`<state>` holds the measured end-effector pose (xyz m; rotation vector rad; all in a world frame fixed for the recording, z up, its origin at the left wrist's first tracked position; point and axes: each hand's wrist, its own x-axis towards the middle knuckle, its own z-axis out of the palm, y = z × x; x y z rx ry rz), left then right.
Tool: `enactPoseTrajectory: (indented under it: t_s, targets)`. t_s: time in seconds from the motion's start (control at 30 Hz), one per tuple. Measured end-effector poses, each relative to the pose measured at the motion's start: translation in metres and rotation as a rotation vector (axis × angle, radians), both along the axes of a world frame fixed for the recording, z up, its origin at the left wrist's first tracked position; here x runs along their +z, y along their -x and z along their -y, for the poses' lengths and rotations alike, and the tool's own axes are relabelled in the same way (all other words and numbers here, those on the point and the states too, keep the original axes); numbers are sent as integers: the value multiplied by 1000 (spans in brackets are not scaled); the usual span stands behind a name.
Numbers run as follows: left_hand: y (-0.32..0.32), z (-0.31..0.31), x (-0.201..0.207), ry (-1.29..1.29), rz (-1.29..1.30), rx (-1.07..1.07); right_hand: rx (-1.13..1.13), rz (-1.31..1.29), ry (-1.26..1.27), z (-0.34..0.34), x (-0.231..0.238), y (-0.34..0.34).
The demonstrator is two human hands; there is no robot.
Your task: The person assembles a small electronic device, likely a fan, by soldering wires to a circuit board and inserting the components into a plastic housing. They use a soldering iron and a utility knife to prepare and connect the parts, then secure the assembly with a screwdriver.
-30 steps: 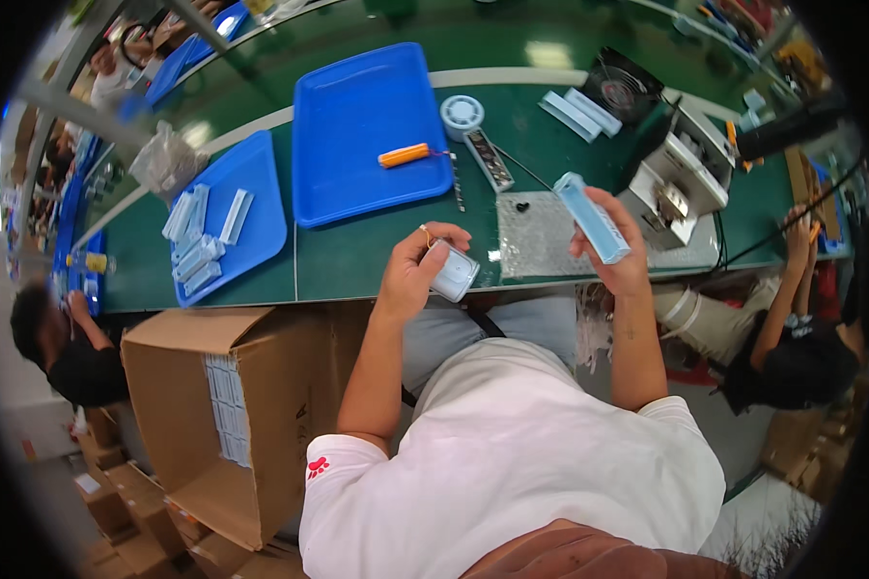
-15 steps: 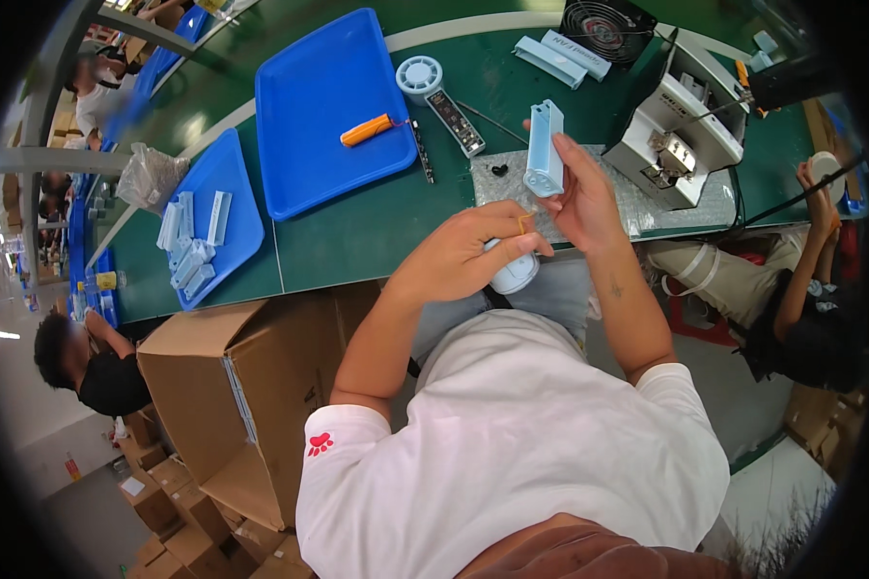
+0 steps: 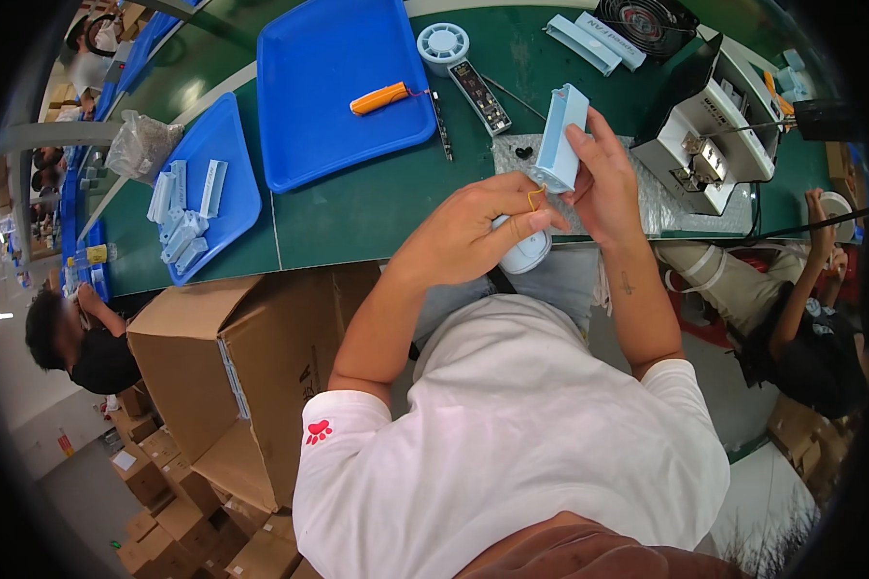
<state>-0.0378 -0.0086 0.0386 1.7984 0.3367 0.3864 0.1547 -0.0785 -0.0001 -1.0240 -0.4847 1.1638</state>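
Note:
My left hand (image 3: 468, 229) is closed around a round light blue fan head (image 3: 528, 257), held low over my lap at the table's edge. A thin yellow wire (image 3: 534, 199) loops up from between its fingers. My right hand (image 3: 610, 188) grips a long, hollow light blue handle shell (image 3: 561, 138), tilted with its lower end at my left fingertips. Whether the wire enters the shell is too small to tell. On bubble wrap (image 3: 661, 220) behind the hands lies a small black piece (image 3: 523, 152).
A large blue tray (image 3: 304, 145) stands ahead, bearing an orange-wrapped battery (image 3: 378, 98) wired to a narrow circuit strip (image 3: 441, 125). Beyond the hands lies another fan with circuit board (image 3: 478, 96). A metal-cased machine (image 3: 690, 145) stands right; a cardboard box (image 3: 198, 372) sits left. A co-worker's hand (image 3: 821, 222) is far right.
The handle shell has tilted and its lower end has come down to my left fingertips, near the yellow wire. Both hands keep their holds. The whole view has shifted slightly.

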Motion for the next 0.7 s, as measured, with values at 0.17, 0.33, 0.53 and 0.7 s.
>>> enactPoseTrajectory:
  t_s: [0.17, 0.33, 0.53, 0.7]
  targets:
    - [-2, 3, -2, -31, 12, 44, 14, -37, 27, -2, 0, 2]
    - [1, 0, -1, -66, -101, 9, 45, -66, 40, -1, -2, 2]
    - [-2, 2, -6, -112, -128, 53, 62, -25, -26, 5, 2, 1]
    - [-6, 2, -12, -123, -175, 180, -97, 358, -219, 18, 22, 13]
